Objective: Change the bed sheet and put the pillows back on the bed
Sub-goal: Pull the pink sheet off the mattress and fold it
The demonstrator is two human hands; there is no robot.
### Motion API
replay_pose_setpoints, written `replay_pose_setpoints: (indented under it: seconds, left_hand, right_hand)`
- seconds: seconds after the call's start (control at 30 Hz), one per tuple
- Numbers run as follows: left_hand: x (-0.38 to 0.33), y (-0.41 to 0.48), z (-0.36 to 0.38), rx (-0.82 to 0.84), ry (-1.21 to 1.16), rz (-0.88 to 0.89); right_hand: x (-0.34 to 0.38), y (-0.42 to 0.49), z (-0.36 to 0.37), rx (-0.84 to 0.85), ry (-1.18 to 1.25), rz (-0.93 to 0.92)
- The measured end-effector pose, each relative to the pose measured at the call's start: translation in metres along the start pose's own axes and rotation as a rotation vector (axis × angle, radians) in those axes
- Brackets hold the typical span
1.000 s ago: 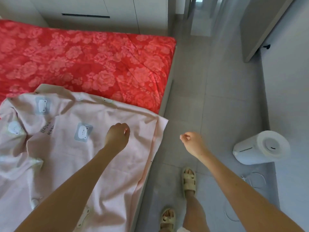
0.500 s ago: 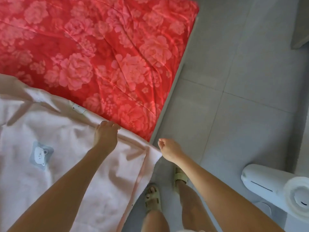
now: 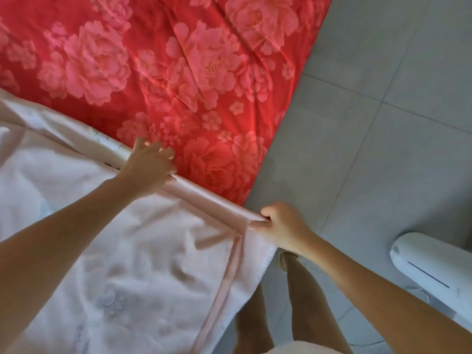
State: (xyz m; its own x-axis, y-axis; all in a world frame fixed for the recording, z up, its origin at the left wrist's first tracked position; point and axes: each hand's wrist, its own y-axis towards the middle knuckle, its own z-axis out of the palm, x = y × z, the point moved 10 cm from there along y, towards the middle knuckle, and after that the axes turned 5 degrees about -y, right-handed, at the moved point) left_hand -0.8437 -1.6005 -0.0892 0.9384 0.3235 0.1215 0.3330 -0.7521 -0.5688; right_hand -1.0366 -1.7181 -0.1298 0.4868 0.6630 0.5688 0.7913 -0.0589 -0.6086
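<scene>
Beside grey floor tiles [image 3: 383, 129] we seem to be spreading the pink sheet [image 3: 143, 254] over red floral bedding [image 3: 178, 72], left hand [image 3: 150, 167] and right hand [image 3: 283, 226] each with a closed grip on its folded edge; next, an even pull across.

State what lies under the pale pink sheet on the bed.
The red floral sheet shows beyond the edge of the pale pink sheet and seems to pass beneath it. Whatever lies under the rest is covered.

White appliance [image 3: 431, 270] on grey tiles [image 3: 383, 129]
</scene>
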Motion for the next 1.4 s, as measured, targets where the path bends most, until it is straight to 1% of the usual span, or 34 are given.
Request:
replay_pose_setpoints:
  seconds: [0.07, 0.1, 0.13, 0.2, 0.23, 0.27, 0.3, 0.33, 0.37, 0.4, 0.43, 0.47, 0.5, 0.53, 0.63, 0.7, 0.77, 0.83, 0.9, 0.97, 1.0, 1.03, 1.07, 1.1, 1.13, 1.17, 1.2, 1.23, 1.27, 1.33, 1.4]
  left_hand:
    - [0.000, -0.004, -0.014, -0.105, -0.033, 0.050]
    - [0.001, -0.003, -0.013, -0.100, -0.046, 0.037]
    - [-0.001, 0.000, -0.013, -0.106, -0.055, 0.019]
    - [-0.002, 0.010, -0.018, -0.154, -0.130, -0.075]
    - [-0.001, 0.015, -0.018, -0.179, -0.155, -0.133]
    - [-0.001, 0.017, -0.016, -0.194, -0.178, -0.164]
    - [-0.004, 0.018, -0.014, -0.201, -0.205, -0.149]
    - [-0.008, 0.016, -0.011, -0.219, -0.237, -0.102]
    - [-0.013, 0.010, -0.007, -0.225, -0.271, -0.048]
    - [-0.017, 0.002, -0.002, -0.223, -0.296, -0.001]
    - [-0.020, -0.006, 0.003, -0.204, -0.306, 0.036]
    - [-0.021, -0.013, 0.011, -0.179, -0.308, 0.064]
    - [-0.022, -0.019, 0.018, -0.144, -0.304, 0.080]
    - [-0.023, -0.023, 0.025, -0.106, -0.291, 0.088]
    - [-0.021, -0.026, 0.036, -0.035, -0.229, 0.108]
    - [-0.015, -0.025, 0.037, -0.027, -0.228, 0.097]
    - [-0.008, -0.022, 0.036, -0.052, -0.276, 0.067]
    - [-0.007, -0.022, 0.026, -0.126, -0.375, 0.055]
    - [-0.008, -0.022, 0.018, -0.176, -0.450, 0.036]
    - [-0.008, -0.022, 0.014, -0.181, -0.520, 0.004]
    - [-0.008, -0.023, 0.014, -0.186, -0.545, -0.003]
    - [-0.008, -0.023, 0.016, -0.186, -0.566, -0.007]
    - [-0.008, -0.023, 0.018, -0.184, -0.582, -0.009]
    - [-0.008, -0.022, 0.020, -0.181, -0.586, -0.007]
    - [-0.008, -0.021, 0.023, -0.179, -0.581, -0.003]
    - [-0.006, -0.020, 0.026, -0.174, -0.573, 0.004]
    - [-0.004, -0.021, 0.027, -0.173, -0.563, 0.020]
    - [-0.003, -0.022, 0.027, -0.175, -0.550, 0.047]
    - [0.000, -0.023, 0.028, -0.174, -0.540, 0.067]
    - [0.010, -0.025, 0.034, -0.147, -0.508, 0.064]
    - [0.029, -0.030, 0.050, -0.069, -0.410, 0.014]
  right_hand:
    - [-0.010, -0.011, -0.017, -0.154, -0.022, 0.010]
    - [-0.022, -0.010, -0.019, -0.217, -0.025, 0.068]
    - [-0.035, -0.006, -0.015, -0.240, -0.032, 0.133]
    - [-0.047, 0.008, 0.003, -0.175, -0.116, 0.261]
    - [-0.049, 0.012, 0.006, -0.171, -0.178, 0.329]
    - [-0.046, 0.012, 0.003, -0.214, -0.211, 0.372]
    - [-0.037, 0.010, -0.003, -0.316, -0.206, 0.361]
    - [-0.021, 0.005, -0.009, -0.432, -0.169, 0.292]
    - [-0.003, -0.001, -0.010, -0.508, -0.084, 0.174]
    - [0.013, -0.004, -0.004, -0.498, 0.010, 0.060]
    - [0.026, -0.004, 0.008, -0.430, 0.069, -0.040]
    - [0.036, -0.003, 0.022, -0.340, 0.064, -0.100]
    - [0.045, -0.002, 0.035, -0.261, 0.004, -0.140]
    - [0.047, 0.001, 0.045, -0.223, -0.084, -0.165]
    - [0.042, 0.003, 0.044, -0.277, -0.293, -0.173]
    - [0.031, -0.007, 0.032, -0.340, -0.340, -0.198]
    - [0.018, -0.024, 0.018, -0.413, -0.361, -0.243]
    - [0.008, -0.037, 0.009, -0.456, -0.335, -0.275]
    - [-0.004, -0.039, 0.001, -0.496, -0.281, -0.202]
    - [-0.013, -0.032, -0.002, -0.506, -0.134, -0.066]
    - [-0.014, -0.024, 0.000, -0.482, 0.019, -0.010]
    - [-0.013, -0.014, 0.003, -0.421, 0.206, 0.048]
    - [-0.010, -0.002, 0.015, -0.320, 0.330, 0.072]
    - [-0.004, 0.011, 0.026, -0.233, 0.351, 0.075]
    - [0.004, 0.022, 0.035, -0.171, 0.260, 0.054]
    - [0.007, 0.029, 0.042, -0.144, 0.152, 0.050]
    - [0.008, 0.033, 0.046, -0.132, 0.038, 0.046]
    - [0.006, 0.033, 0.044, -0.151, -0.019, 0.039]
    - [0.007, 0.029, 0.040, -0.192, -0.058, -0.014]
    - [0.007, 0.006, 0.022, -0.307, 0.015, -0.059]
    - [0.006, -0.017, 0.018, -0.292, 0.194, -0.088]
